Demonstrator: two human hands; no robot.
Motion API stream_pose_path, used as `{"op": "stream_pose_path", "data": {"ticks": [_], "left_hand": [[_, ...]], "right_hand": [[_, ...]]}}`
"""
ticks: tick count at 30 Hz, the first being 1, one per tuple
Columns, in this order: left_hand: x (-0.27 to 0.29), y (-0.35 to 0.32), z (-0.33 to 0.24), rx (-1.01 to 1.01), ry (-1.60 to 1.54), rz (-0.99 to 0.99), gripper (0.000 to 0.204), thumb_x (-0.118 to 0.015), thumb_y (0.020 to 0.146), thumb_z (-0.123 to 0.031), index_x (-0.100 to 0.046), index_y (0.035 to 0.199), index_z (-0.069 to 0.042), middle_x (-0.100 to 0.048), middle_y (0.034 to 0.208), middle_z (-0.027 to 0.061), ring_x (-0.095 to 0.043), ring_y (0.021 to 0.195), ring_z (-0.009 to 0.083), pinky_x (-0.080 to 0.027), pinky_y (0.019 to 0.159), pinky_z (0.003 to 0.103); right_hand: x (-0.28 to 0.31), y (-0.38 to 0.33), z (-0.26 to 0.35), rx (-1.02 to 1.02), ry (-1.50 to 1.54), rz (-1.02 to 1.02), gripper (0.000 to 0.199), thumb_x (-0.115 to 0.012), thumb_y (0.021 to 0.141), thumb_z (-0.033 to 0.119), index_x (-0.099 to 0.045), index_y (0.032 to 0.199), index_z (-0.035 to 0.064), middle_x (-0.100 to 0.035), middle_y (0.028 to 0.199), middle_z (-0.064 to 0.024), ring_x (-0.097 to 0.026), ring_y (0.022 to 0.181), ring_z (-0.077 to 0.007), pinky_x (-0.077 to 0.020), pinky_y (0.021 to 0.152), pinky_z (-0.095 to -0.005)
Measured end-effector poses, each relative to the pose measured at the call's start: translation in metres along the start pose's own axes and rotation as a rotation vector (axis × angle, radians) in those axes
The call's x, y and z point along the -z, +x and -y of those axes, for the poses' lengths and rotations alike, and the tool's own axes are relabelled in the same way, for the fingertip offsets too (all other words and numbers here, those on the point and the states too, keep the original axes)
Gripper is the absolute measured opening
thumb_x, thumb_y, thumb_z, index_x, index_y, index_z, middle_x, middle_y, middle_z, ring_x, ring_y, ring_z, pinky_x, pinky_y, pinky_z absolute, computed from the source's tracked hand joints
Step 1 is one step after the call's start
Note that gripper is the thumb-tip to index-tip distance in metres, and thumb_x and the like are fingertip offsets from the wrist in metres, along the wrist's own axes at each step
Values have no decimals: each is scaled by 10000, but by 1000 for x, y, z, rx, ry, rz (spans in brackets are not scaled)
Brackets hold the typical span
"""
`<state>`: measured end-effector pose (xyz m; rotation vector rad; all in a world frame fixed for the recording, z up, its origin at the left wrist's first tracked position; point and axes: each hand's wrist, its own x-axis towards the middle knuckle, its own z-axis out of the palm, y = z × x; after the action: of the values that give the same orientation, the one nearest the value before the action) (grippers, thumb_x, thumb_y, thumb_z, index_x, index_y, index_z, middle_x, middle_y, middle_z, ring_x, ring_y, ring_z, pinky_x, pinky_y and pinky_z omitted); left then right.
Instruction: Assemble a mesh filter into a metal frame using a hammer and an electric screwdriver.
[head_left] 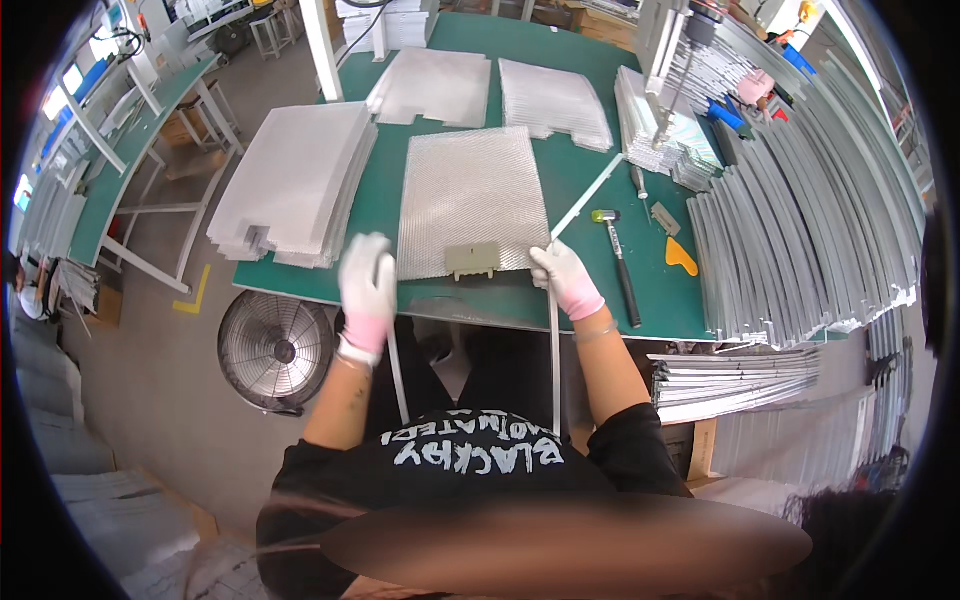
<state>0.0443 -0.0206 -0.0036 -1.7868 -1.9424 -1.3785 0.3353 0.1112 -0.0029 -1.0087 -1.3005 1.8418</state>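
Observation:
My right hand (pixel 564 278), in a white glove with a pink cuff, is closed on a thin silver metal strip (pixel 588 200). One length slants up and right from the grip; another runs down toward my body. My left hand (pixel 368 290), gloved alike, is beside the mesh panel's left edge, its fingers smeared by motion. A similar metal strip (pixel 398 378) runs down below that hand; whether the hand holds it is unclear. Between my hands a silver mesh panel (pixel 470 195) lies on the green table, a small grey notched plate (pixel 472 259) at its near edge.
Stacks of pale sheets (pixel 295 175) stand at the left and back. At right are a hammer (pixel 619 262), a screwdriver (pixel 639 183), a yellow scraper-like piece (pixel 681 257) and many stacked metal strips (pixel 800 220). A floor fan (pixel 280 350) is below the table's left edge.

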Motion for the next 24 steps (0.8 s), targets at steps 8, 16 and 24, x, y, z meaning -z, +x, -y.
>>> {"op": "stream_pose_path", "data": {"ticks": [8, 16, 24], "left_hand": [[10, 12, 25, 744, -1231, 490, 537, -425, 1057, -330, -433, 1389, 93, -596, 1305, 159, -583, 1205, 242, -417, 1087, 368], [30, 19, -7, 711, -1016, 482, 469, -622, 947, -43, -452, 1365, 88, -626, 1206, 127, -633, 974, 88, -523, 803, 217], [46, -1, -52, 323, -1032, 243, 803, -439, 883, 102, 0, 1553, 48, -458, 1388, 153, -515, 1166, 140, -419, 968, 258]], "right_hand": [[-12, -3, 1, 39, 20, 29, 164, -559, 981, 119, -479, 1095, 32, -411, 715, 30, -397, 574, -62, -352, 517, -226], [-1, -45, 14, 209, -31, -43, 269, -581, 982, 139, -480, 1203, 24, -439, 778, 29, -369, 604, -80, -347, 573, -246], [-14, -86, 34, 365, -43, -22, 401, -587, 980, 153, -427, 1314, -1, -549, 834, 0, -442, 655, -77, -373, 591, -228]]}}
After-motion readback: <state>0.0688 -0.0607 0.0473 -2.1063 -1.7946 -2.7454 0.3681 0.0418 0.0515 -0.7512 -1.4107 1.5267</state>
